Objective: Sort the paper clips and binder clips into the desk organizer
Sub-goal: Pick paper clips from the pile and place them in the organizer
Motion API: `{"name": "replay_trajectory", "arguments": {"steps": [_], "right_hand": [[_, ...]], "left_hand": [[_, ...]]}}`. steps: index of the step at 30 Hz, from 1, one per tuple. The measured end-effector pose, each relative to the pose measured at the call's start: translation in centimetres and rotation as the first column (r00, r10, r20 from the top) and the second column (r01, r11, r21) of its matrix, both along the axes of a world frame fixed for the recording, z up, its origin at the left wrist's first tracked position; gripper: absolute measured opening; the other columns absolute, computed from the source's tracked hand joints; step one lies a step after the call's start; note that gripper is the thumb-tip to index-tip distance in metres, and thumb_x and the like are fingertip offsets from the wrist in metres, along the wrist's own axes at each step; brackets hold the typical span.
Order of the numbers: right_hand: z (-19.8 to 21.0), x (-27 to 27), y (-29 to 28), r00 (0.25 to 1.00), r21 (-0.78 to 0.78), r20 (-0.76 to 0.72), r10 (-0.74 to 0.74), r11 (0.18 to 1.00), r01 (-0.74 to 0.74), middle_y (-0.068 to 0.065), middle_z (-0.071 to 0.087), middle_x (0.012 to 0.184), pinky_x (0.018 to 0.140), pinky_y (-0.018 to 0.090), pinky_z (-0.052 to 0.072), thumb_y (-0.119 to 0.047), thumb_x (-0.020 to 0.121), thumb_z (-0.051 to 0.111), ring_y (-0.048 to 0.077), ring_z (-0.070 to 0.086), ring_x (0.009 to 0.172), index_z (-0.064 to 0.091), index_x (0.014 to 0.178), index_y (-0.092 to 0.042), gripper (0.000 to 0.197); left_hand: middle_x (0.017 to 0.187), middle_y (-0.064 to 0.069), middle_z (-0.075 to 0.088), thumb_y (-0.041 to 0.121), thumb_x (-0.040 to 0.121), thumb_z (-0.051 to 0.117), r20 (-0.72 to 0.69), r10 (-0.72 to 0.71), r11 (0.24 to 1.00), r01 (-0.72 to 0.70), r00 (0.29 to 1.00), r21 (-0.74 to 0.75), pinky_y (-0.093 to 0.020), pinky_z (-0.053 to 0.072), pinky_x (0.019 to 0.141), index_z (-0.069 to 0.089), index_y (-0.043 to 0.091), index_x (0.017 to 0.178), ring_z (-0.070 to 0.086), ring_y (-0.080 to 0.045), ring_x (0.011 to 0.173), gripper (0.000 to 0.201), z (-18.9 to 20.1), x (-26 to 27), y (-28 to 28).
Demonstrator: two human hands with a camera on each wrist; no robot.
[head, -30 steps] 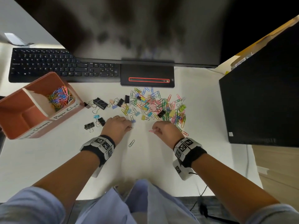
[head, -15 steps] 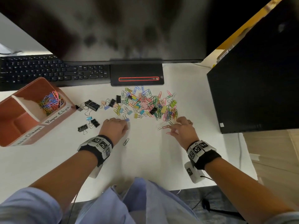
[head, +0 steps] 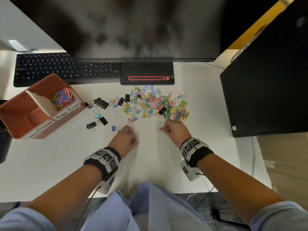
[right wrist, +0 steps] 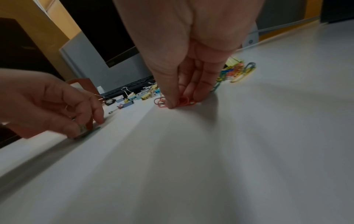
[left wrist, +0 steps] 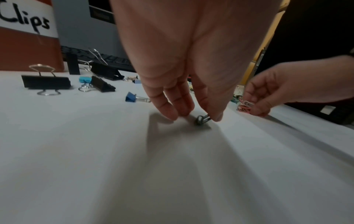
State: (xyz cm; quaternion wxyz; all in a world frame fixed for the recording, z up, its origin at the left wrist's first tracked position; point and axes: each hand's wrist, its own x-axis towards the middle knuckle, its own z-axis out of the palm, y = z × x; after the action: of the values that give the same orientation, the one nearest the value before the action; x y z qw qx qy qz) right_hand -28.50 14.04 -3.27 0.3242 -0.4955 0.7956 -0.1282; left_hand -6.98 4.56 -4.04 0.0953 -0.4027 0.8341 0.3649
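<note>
A loose pile of coloured paper clips and small binder clips (head: 158, 104) lies on the white desk in front of the monitor stand. My left hand (head: 135, 142) pinches a single grey-green paper clip (left wrist: 202, 119) against the desk, between thumb and fingertips (left wrist: 216, 116). Just below the pile's right part, my right hand (head: 165, 129) pinches a few red-pink paper clips (right wrist: 184, 101), also low on the desk. The terracotta desk organizer (head: 50, 79) stands at the left, with colourful paper clips (head: 61, 99) in its compartment labelled "Paper Clips".
Black binder clips (head: 100, 103) and a blue one (head: 114, 128) lie between organizer and hands. A keyboard (head: 66, 70) and the monitor stand (head: 147, 72) sit behind. A black box (head: 266, 80) stands at the right, near the right hand.
The right hand came back from the pile's right edge holding red-pink clips. The left hand drew back toward me and picked up the lone clip that lay beside it.
</note>
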Motion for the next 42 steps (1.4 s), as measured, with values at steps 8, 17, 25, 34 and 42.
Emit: {"name": "replay_trajectory", "arguments": {"steps": [8, 17, 25, 34, 42], "right_hand": [[-0.4, 0.6, -0.8, 0.989, 0.122, -0.076, 0.131, 0.985, -0.121, 0.019, 0.06, 0.105, 0.08, 0.039, 0.05, -0.02, 0.09, 0.058, 0.034, 0.058, 0.095, 0.066, 0.101, -0.002, 0.022], [-0.3, 0.9, -0.4, 0.976, 0.135, -0.1, 0.191, 0.975, -0.177, 0.018, 0.063, 0.102, 0.078, 0.038, 0.049, -0.02, 0.091, 0.055, 0.032, 0.058, 0.093, 0.064, 0.1, -0.003, 0.021], [-0.4, 1.0, -0.6, 0.978, 0.095, -0.015, 0.208, 0.974, -0.206, 0.017, 0.063, 0.105, 0.082, 0.035, 0.046, -0.006, 0.087, 0.056, 0.033, 0.058, 0.097, 0.066, 0.101, -0.002, 0.018], [-0.2, 1.4, -3.1, 0.976, 0.093, -0.012, 0.216, 0.972, -0.214, 0.016, 0.065, 0.096, 0.076, 0.039, 0.052, -0.002, 0.084, 0.054, 0.031, 0.059, 0.091, 0.064, 0.094, -0.005, 0.015], [-0.2, 1.6, -5.1, 0.979, 0.03, 0.032, 0.202, 0.979, -0.203, 0.016, 0.063, 0.101, 0.075, 0.033, 0.049, 0.003, 0.081, 0.056, 0.031, 0.061, 0.09, 0.067, 0.093, -0.002, 0.017]], "left_hand": [[0.086, -0.015, 0.061, 0.009, 0.084, 0.057, -0.009, 0.118, 0.989, -0.118, 0.993, -0.083, -0.034, 0.044, 0.068, 0.056, 0.003, 0.087, 0.057, -0.031, 0.079, 0.007, -0.4, 0.0, 1.5], [0.101, -0.015, 0.054, 0.007, 0.089, 0.049, 0.036, 0.042, 0.998, -0.04, 0.998, -0.054, -0.036, 0.045, 0.078, 0.06, 0.003, 0.096, 0.054, -0.034, 0.089, 0.014, -0.7, 0.1, 1.5], [0.088, -0.007, 0.06, 0.006, 0.088, 0.055, -0.161, 0.208, 0.953, -0.237, 0.965, -0.187, -0.033, 0.047, 0.079, 0.062, 0.006, 0.106, 0.055, -0.02, 0.077, 0.019, 1.9, -0.8, -5.2], [0.097, -0.015, 0.07, 0.016, 0.081, 0.067, -0.07, 0.41, 0.909, -0.414, 0.909, -0.056, -0.032, 0.048, 0.083, 0.064, 0.005, 0.105, 0.063, -0.03, 0.092, 0.027, 0.3, -3.2, -8.2], [0.095, -0.017, 0.058, 0.005, 0.079, 0.064, -0.097, 0.397, 0.905, -0.407, 0.913, -0.123, -0.029, 0.042, 0.08, 0.068, 0.006, 0.087, 0.057, -0.031, 0.084, 0.009, -0.8, -3.7, -9.5]]}}
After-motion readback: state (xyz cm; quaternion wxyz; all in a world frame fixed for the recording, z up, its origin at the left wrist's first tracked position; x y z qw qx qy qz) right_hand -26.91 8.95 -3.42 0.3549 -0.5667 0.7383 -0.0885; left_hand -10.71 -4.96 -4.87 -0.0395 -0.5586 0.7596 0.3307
